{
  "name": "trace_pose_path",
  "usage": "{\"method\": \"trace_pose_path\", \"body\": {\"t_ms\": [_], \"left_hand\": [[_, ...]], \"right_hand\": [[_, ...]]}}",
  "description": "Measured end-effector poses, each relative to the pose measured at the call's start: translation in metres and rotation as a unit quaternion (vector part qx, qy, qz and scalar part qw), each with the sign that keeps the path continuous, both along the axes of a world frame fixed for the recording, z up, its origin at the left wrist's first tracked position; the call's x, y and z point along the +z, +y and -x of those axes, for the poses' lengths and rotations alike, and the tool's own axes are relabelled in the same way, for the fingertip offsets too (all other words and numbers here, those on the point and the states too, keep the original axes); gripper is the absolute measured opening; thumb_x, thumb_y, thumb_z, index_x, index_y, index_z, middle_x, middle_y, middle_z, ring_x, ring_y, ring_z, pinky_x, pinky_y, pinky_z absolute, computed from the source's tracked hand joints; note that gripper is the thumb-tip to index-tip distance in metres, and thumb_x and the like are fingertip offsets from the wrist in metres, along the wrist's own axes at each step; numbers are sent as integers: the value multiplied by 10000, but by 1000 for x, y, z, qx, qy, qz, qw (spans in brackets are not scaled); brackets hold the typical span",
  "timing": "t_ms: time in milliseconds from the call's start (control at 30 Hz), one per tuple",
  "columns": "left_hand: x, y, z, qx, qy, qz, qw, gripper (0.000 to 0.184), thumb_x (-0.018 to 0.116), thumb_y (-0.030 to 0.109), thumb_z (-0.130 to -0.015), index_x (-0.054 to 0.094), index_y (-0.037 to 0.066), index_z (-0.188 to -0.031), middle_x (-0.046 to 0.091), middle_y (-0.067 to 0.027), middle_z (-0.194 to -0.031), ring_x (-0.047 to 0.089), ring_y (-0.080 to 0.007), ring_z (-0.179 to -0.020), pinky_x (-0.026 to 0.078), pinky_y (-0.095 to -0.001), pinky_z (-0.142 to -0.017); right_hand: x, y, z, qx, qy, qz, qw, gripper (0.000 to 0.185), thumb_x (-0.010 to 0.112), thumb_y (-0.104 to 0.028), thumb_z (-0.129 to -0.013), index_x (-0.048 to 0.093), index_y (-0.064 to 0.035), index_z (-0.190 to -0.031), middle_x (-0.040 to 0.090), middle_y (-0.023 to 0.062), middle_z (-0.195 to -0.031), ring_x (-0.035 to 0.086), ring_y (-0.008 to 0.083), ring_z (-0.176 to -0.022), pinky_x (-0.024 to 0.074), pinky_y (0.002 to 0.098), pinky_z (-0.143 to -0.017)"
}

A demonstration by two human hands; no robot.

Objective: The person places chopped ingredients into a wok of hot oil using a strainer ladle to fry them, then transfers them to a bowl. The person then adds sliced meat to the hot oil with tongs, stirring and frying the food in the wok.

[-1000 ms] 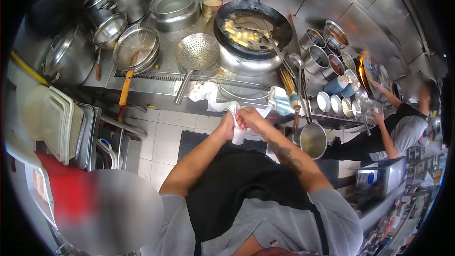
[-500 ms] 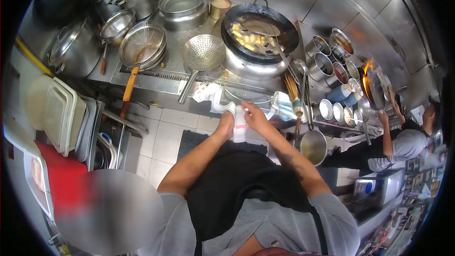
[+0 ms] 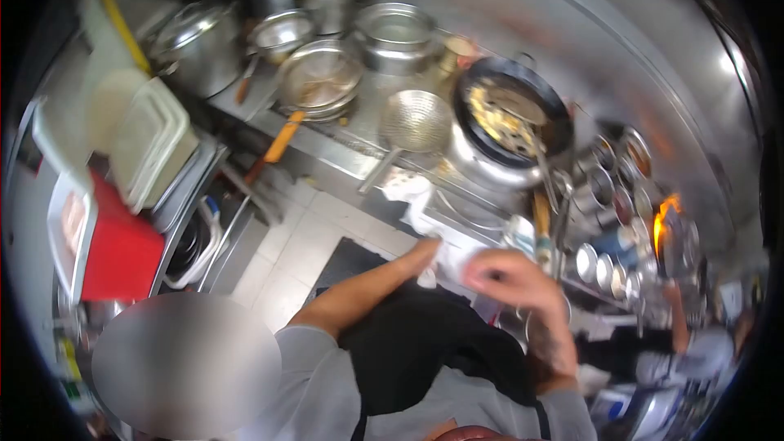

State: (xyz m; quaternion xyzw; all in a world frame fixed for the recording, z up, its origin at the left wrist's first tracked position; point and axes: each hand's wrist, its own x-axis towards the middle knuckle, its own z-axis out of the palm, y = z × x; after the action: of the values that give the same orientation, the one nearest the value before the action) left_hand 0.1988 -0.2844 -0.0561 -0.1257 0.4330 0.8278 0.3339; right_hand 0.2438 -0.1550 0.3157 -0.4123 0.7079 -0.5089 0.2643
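Observation:
A white cloth (image 3: 453,251) hangs at the front of the stove, one end reaching up to the stove's edge. My left hand (image 3: 428,251) is closed around it. Close by on the right, my right hand (image 3: 510,276) is raised with curled fingers, smeared by motion; whether it grips anything does not show. Beyond the hands, a perforated strainer (image 3: 416,120) rests on the stove top, its handle toward me. A black wok (image 3: 558,118) holds dark liquid with pale yellow pieces and a ladle.
Pots and a wire strainer (image 3: 318,77) stand at the back left. Containers (image 3: 155,147) and a red bin (image 3: 122,241) are on my left. Several metal pots (image 3: 592,188) line the right, near a flame (image 3: 665,216). A co-worker (image 3: 694,351) stands farther right.
My view has turned, so the stove appears shifted right. My right hand has moved away from the cloth, up and to the right. My left hand still holds the cloth.

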Motion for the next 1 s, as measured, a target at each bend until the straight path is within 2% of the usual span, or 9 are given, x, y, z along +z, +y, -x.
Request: {"method": "trace_pose_path", "body": {"t_ms": [33,67,100,133,167,333,533,767,1000], "left_hand": [[43,-10,-9,1,-11,128,992,272,484,291,-852,577,45,-920,570,-75,-783,533,-173,-627,409,-343,-459],[24,-10,-16,9,25,97,995,272,504,319,-843,589,67,-897,564,-39,-733,510,-136,-594,390,-309,-449],[39,-15,-26,24,16,121,992,244,529,288,-826,592,57,-875,557,-43,-711,510,-138,-586,415,-317,-470],[35,-21,-25,-50,7,188,981,255,526,270,-819,593,35,-889,563,-52,-721,509,-138,-594,428,-326,-490],[24,-18,-27,-28,17,216,976,282,520,259,-805,601,15,-921,575,-59,-739,515,-140,-588,430,-317,-490],[31,-20,-31,-19,-21,256,966,343,530,269,-769,605,-17,-943,588,-70,-734,518,-134,-556,401,-277,-453],[15,-24,-34,-4,5,191,982,304,530,267,-767,614,13,-912,576,-59,-698,509,-130,-546,394,-288,-436],[11,-26,-34,-9,-17,217,976,273,545,291,-778,598,26,-820,565,-39,-659,492,-119,-496,390,-266,-415],[6,-27,-39,12,-3,123,992,265,559,311,-801,596,49,-780,549,-26,-616,471,-110,-456,353,-258,-373]], "right_hand": [[58,3,-19,-44,3,0,999,153,645,-105,-747,624,7,-849,635,111,-897,595,194,-790,457,275,-693],[84,0,-51,-164,93,124,974,116,616,-122,-746,619,-6,-739,612,89,-741,588,195,-686,467,283,-623],[75,-7,-36,-137,84,134,978,116,616,-122,-746,619,-6,-739,612,89,-741,588,195,-686,467,283,-623],[69,-12,-32,-118,77,142,980,115,617,-121,-746,618,-7,-740,612,88,-741,587,194,-685,466,282,-621],[66,-19,-26,-104,72,149,981,114,617,-121,-747,617,-7,-742,611,87,-741,585,192,-683,465,281,-620],[63,-31,-12,-86,70,161,981,110,617,-117,-749,613,-7,-751,608,83,-741,579,185,-675,460,276,-611],[63,-29,-3,-102,80,157,979,106,618,-113,-751,609,-8,-761,604,77,-742,571,177,-666,454,270,-601],[66,-23,4,-126,95,144,977,103,619,-109,-753,604,-9,-773,599,72,-743,562,167,-656,447,264,-589],[70,-18,9,-151,110,135,973,101,620,-104,-756,599,-10,-785,595,66,-744,552,157,-645,440,257,-577]]}}
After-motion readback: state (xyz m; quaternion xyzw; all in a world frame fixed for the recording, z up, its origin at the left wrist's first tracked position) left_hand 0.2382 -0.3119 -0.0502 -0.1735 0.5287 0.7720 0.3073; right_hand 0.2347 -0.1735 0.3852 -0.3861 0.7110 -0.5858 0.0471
